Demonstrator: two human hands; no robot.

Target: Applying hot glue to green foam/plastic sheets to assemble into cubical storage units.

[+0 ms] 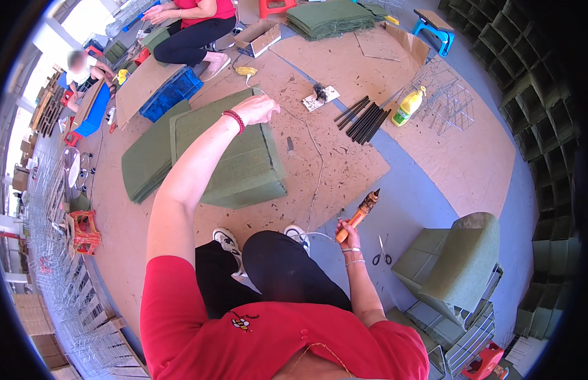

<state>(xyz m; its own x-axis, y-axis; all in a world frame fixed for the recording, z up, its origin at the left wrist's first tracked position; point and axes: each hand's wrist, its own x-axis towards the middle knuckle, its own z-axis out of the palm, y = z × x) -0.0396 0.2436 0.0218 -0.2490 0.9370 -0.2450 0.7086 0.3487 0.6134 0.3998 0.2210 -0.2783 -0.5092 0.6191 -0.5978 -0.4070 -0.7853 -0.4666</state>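
My left hand (259,109), a red beaded bracelet on its wrist, is over the far right corner of a stack of green felt sheets (227,158). Its fingers are drawn together, and what they pinch, if anything, is too small to tell. A dark line runs along the stack's right edge. In my right hand (349,235) is an orange-handled corded tool (358,216), its dark pointed tip tilted up and away from me. The tool's middle is crusted brown. Black-handled scissors (382,252) lie on the floor right of that hand.
Black sticks (363,120), a yellow bottle (409,106) and a white board with a black lump (321,96) lie ahead on cardboard. A felt-covered wire frame (455,259) stands at right. Two people sit at far left, near blue crates (171,92). A cord crosses the cardboard.
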